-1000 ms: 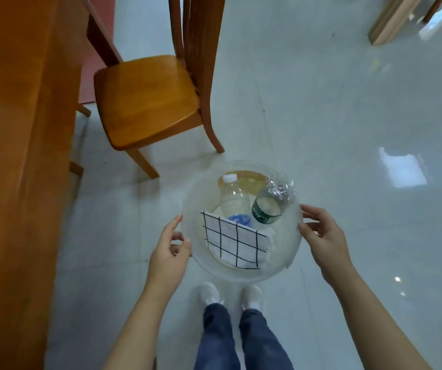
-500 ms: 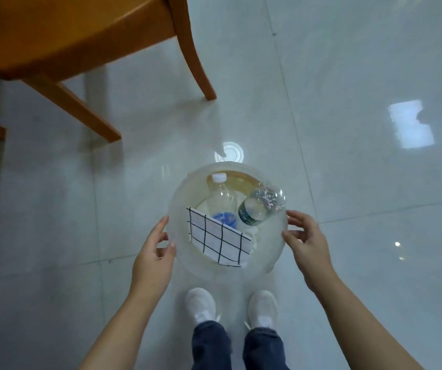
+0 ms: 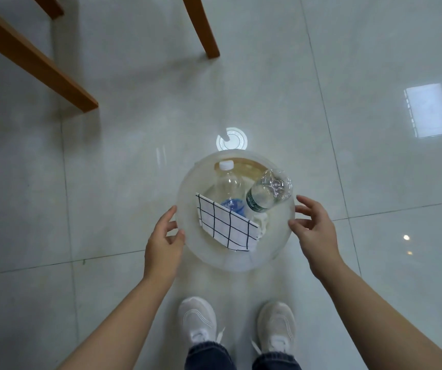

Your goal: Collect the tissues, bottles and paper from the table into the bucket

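Observation:
A translucent round bucket (image 3: 187, 244) is seen from above, over the tiled floor just ahead of my feet. Inside it lie a clear bottle with a white cap and blue label (image 3: 229, 182), a second clear bottle with a green label (image 3: 267, 193) leaning on the right rim, a white paper with a black grid (image 3: 222, 225), and a crumpled white tissue (image 3: 261, 222) under the paper's right end. My left hand (image 3: 163, 241) touches the bucket's left wall with its fingers apart. My right hand (image 3: 315, 231) is spread beside the right rim, fingertips at the rim.
Wooden chair legs (image 3: 202, 30) and a slanted wooden leg (image 3: 35, 65) stand at the top and upper left. My white shoes (image 3: 198, 321) are right below the bucket. The glossy floor shows light reflections to the right.
The view has tilted down and closer: the table and chair seat have left the frame. Both hands stay beside the bucket, the left now touching its wall.

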`<move>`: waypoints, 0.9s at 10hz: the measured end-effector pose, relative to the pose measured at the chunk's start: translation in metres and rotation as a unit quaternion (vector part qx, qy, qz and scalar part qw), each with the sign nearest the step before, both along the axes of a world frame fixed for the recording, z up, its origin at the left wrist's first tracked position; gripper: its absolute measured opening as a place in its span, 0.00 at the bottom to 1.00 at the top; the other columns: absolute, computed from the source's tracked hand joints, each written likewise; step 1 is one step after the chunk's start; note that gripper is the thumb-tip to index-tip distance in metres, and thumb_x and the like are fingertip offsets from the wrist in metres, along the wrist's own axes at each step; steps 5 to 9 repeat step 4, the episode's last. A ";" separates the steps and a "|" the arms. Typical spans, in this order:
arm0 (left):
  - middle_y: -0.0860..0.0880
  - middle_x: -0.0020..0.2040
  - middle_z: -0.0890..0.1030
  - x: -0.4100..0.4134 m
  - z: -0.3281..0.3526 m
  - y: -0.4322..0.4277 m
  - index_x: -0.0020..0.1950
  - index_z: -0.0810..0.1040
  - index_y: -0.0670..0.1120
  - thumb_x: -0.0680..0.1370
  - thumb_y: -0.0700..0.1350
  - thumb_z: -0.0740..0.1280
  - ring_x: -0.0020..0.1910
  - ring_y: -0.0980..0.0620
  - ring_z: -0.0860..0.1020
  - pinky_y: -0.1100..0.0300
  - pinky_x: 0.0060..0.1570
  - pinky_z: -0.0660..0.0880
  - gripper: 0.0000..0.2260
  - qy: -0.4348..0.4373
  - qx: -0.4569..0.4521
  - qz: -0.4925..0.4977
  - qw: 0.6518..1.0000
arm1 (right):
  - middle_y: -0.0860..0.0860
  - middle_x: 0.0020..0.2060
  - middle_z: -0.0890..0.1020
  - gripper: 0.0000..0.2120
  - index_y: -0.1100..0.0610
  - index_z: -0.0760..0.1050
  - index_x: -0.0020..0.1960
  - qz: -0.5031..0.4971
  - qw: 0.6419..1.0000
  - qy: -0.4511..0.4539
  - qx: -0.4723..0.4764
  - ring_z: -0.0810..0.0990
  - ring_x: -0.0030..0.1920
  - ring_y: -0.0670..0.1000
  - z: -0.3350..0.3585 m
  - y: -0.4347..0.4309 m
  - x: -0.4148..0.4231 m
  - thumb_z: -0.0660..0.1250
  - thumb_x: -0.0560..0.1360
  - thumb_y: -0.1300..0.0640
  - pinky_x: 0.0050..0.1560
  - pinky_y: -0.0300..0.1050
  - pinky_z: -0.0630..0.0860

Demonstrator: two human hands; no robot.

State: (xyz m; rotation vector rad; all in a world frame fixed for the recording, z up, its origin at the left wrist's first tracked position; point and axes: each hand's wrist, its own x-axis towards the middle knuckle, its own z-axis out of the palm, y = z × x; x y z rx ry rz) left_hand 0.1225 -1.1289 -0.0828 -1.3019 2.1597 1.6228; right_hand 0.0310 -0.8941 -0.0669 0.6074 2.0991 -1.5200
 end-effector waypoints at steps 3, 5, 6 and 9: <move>0.46 0.59 0.76 0.005 -0.011 0.004 0.62 0.67 0.63 0.76 0.36 0.64 0.49 0.45 0.79 0.52 0.53 0.74 0.24 0.020 0.015 -0.004 1.000 | 0.48 0.51 0.79 0.23 0.44 0.73 0.52 0.010 1.000 -0.005 -0.016 0.79 0.44 0.53 -0.016 0.002 0.002 0.64 0.70 0.71 0.46 0.45 0.75; 0.50 0.60 0.75 0.008 0.001 0.006 0.67 0.67 0.58 0.76 0.39 0.64 0.52 0.51 0.77 0.60 0.51 0.71 0.23 0.006 -0.004 0.011 1.000 | 0.47 0.54 0.77 0.22 0.43 0.71 0.54 0.008 1.000 -0.017 -0.003 0.78 0.50 0.52 -0.004 0.002 0.003 0.65 0.70 0.68 0.48 0.46 0.73; 0.50 0.60 0.75 0.008 0.001 0.006 0.67 0.67 0.58 0.76 0.39 0.64 0.52 0.51 0.77 0.60 0.51 0.71 0.23 0.006 -0.004 0.011 1.000 | 0.47 0.54 0.77 0.22 0.43 0.71 0.54 0.008 1.000 -0.017 -0.003 0.78 0.50 0.52 -0.004 0.002 0.003 0.65 0.70 0.68 0.48 0.46 0.73; 0.50 0.60 0.75 0.008 0.001 0.006 0.67 0.67 0.58 0.76 0.39 0.64 0.52 0.51 0.77 0.60 0.51 0.71 0.23 0.006 -0.004 0.011 1.000 | 0.47 0.54 0.77 0.22 0.43 0.71 0.54 0.008 1.000 -0.017 -0.003 0.78 0.50 0.52 -0.004 0.002 0.003 0.65 0.70 0.68 0.48 0.46 0.73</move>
